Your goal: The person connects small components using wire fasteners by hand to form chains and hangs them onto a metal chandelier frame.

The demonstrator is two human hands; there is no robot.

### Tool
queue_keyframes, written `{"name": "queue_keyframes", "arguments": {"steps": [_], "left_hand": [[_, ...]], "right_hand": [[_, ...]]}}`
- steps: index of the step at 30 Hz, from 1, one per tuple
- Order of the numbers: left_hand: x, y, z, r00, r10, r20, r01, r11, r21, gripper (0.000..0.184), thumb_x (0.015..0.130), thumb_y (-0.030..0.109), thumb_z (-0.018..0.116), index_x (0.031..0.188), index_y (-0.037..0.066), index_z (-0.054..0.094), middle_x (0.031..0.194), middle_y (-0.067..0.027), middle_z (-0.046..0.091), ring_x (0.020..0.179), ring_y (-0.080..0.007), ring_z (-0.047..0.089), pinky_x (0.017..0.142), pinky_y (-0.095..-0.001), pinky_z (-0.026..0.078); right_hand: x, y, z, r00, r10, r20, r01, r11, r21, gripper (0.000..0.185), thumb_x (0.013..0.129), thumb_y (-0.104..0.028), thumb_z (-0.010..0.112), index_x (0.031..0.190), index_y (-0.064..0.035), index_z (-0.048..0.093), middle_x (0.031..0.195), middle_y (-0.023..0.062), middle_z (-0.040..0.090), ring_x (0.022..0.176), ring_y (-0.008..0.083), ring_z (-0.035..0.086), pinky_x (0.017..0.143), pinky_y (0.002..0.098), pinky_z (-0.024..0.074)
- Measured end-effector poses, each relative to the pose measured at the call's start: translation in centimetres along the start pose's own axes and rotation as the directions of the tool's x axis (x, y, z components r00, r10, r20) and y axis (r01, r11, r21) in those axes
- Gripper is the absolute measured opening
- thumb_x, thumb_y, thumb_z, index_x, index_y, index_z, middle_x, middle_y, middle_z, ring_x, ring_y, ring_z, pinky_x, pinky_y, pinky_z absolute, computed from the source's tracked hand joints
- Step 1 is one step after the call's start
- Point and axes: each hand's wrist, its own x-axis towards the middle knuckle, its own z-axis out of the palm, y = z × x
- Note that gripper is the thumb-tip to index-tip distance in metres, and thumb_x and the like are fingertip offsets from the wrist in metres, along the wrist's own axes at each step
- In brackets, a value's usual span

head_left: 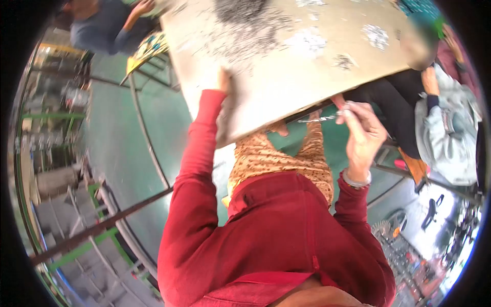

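My right hand [364,134] is raised just off the table's near edge, thumb and fingers pinched together. Out of that pinch, to the left, sticks a thin, shiny, silvery strip [321,119]; whether it is one piece or a few is too small to tell. My left hand [219,81] rests at the left part of the pale table [266,105], near the side edge. Glare and blur hide its fingers. Beyond it spreads a heap of small dark metal-like pieces [245,30].
Small silvery piles [376,37] and a darker little pile [344,62] lie across the table. A person in dark trousers [404,97] sits close at the right. Another person [102,25] is at the upper left, near a yellow-topped stool [148,48]. Metal rails [138,123] stand left.
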Motion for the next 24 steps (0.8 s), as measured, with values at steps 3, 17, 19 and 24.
{"name": "queue_keyframes", "arguments": {"steps": [3, 17, 19, 24], "left_hand": [[-0.2, 2.2, -1.8, 0.991, -0.104, 0.08, 0.113, 0.987, -0.118, 0.018, 0.076, 0.017, 0.06, 0.083, 0.001, 0.056, 0.076, -0.0212, 0.06, 0.073, -0.036, 0.059, 0.067, -0.043, 0.047], [2.8, 4.2, -7.7, 0.995, -0.097, 0.003, 0.087, 0.88, -0.467, 0.012, 0.086, 0.004, 0.049, 0.094, -0.001, 0.056, 0.078, -0.0174, 0.063, 0.07, -0.0342, 0.06, 0.065, -0.0402, 0.048], [2.5, 8.6, -10.7, 0.979, -0.136, 0.148, 0.201, 0.67, -0.714, 0.013, 0.089, 0.008, 0.05, 0.095, -0.002, 0.056, 0.076, -0.0148, 0.062, 0.067, -0.0267, 0.061, 0.063, -0.0343, 0.05], [-0.1, 17.6, -16.2, 0.962, 0.166, 0.218, 0.222, -0.007, -0.975, 0.013, 0.091, 0.01, 0.053, 0.097, -0.002, 0.053, 0.082, -0.008, 0.062, 0.069, -0.0144, 0.059, 0.065, -0.0275, 0.051]], "right_hand": [[0.0, -0.3, -0.1, 0.999, 0.035, 0.001, -0.035, 0.998, -0.044, 0.017, 0.077, 0.013, 0.059, 0.093, 0.0065, 0.064, 0.086, 0.0111, 0.06, 0.069, 0.0151, 0.06, 0.062, 0.0247, 0.0499], [-0.6, -1.0, -0.9, 0.998, 0.054, 0.03, -0.054, 0.998, 0.017, 0.016, 0.079, 0.011, 0.059, 0.095, 0.0084, 0.063, 0.089, 0.0089, 0.058, 0.072, 0.013, 0.061, 0.065, 0.0227, 0.051], [-0.9, -0.9, -0.9, 0.999, 0.041, 0.024, -0.042, 0.999, 0.031, 0.016, 0.079, 0.011, 0.059, 0.094, 0.0084, 0.063, 0.089, 0.0088, 0.058, 0.073, 0.013, 0.061, 0.065, 0.0226, 0.051], [-2.1, -0.1, -1.1, 0.997, 0.077, -0.01, -0.077, 0.997, -0.004, 0.016, 0.08, 0.011, 0.059, 0.095, 0.0079, 0.063, 0.091, 0.0085, 0.058, 0.075, 0.0129, 0.061, 0.066, 0.0229, 0.0517]]}}
